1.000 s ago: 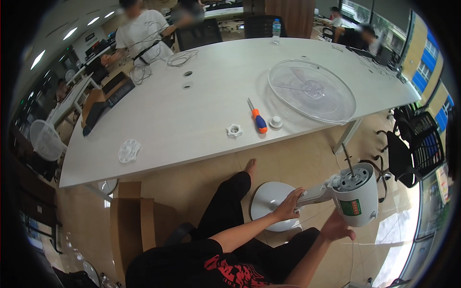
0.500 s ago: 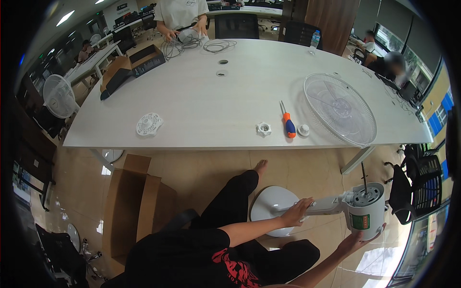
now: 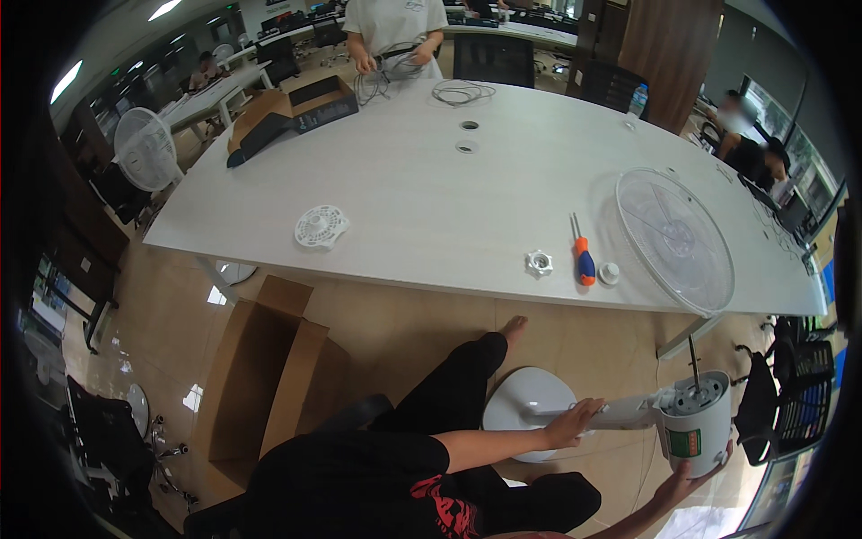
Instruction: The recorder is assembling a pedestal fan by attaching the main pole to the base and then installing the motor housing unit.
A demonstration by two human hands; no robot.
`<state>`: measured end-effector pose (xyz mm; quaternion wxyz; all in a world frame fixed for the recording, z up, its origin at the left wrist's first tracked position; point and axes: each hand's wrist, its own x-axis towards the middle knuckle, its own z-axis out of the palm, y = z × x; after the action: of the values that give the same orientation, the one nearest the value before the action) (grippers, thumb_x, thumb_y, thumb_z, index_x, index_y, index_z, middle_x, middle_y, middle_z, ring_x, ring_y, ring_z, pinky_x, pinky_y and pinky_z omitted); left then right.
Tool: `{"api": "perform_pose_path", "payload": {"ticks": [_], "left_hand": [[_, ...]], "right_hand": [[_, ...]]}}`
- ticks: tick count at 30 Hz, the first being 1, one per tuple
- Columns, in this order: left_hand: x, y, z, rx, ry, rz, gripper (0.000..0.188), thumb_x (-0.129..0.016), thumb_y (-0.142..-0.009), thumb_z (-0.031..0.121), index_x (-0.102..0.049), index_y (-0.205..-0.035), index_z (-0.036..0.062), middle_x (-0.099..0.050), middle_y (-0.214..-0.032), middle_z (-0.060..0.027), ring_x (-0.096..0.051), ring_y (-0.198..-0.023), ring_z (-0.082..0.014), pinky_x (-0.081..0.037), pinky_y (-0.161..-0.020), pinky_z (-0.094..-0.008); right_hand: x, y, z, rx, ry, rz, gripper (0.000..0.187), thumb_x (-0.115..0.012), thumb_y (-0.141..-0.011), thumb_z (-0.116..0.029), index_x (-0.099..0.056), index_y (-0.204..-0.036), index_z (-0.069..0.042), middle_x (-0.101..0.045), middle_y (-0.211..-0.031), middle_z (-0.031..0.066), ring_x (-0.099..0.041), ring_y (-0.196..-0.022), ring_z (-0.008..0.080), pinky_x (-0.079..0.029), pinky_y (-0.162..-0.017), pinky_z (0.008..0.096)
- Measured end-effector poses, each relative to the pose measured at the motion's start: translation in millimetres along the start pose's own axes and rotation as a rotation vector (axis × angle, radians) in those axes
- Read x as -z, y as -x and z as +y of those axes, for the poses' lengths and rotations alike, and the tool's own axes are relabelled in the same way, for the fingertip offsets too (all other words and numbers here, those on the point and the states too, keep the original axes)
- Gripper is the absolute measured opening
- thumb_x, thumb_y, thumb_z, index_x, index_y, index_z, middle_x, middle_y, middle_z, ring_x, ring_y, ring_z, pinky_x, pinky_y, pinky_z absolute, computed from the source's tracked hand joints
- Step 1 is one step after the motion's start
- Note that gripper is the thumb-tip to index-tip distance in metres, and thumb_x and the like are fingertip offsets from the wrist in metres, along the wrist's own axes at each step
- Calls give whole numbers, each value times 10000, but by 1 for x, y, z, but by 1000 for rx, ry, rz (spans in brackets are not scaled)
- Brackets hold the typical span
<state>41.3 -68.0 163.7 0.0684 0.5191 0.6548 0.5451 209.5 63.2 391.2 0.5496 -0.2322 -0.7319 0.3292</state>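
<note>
My left hand [image 3: 575,425] grips fan pole [image 3: 624,413] | right hand [image 3: 691,478] clasps motor housing [image 3: 715,428] from below, right of round base [image 3: 530,397] | shaft [image 3: 694,361] up; best I support weight, level

From the tabletop [image 3: 431,202] centre, I can pass toward six o'clock; grille [image 3: 675,241] blocks three, screwdriver [image 3: 584,265] four, motor housing [image 3: 705,427] past four, dark carton [image 3: 325,111] ten.
</note>
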Motion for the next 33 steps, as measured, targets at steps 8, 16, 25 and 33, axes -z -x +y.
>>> {"api": "perform_pose_path", "payload": {"ticks": [8, 16, 25, 33], "left_hand": [[3, -3, -4, 58, 97, -16, 1192, -787, -536, -31, -139, -1530, 81, -339, -1468, -194, -352, -1364, -421, -351, -1120, -471], [14, -18, -10, 24, 179, -179, 1230, -752, -476, 54, -148, -1548, 72, -312, -1501, -191, -299, -1400, -390, -257, -1161, -433], [20, -26, -10, -30, 289, -177, 1186, -737, -436, 19, -213, -1498, 87, -349, -1428, -179, -352, -1346, -391, -299, -1141, -438], [16, -21, -11, -6, 233, -162, 1189, -753, -437, 14, -202, -1488, 87, -342, -1428, -182, -360, -1345, -405, -309, -1140, -429]], "right_hand": [[33, -26, -2, -14, -43, -366, 1087, -934, -626, -155, -288, -1501, -181, -331, -1538, 160, -418, -1342, 364, -401, -1089, 502], [44, -51, -64, 25, 268, -635, 1061, -932, -649, -293, -345, -1495, -39, -424, -1470, 170, -423, -1344, 327, -294, -1134, 455], [13, -80, -133, -125, 452, -767, 1013, -937, -631, -292, -397, -1447, -28, -474, -1394, 181, -466, -1286, 304, -374, -1080, 459], [-36, -96, -144, 102, 592, -778, 1397, -705, -443, -877, -363, -1449, 31, -566, -1261, 244, -597, -1148, 373, -446, -993, 453]]}}
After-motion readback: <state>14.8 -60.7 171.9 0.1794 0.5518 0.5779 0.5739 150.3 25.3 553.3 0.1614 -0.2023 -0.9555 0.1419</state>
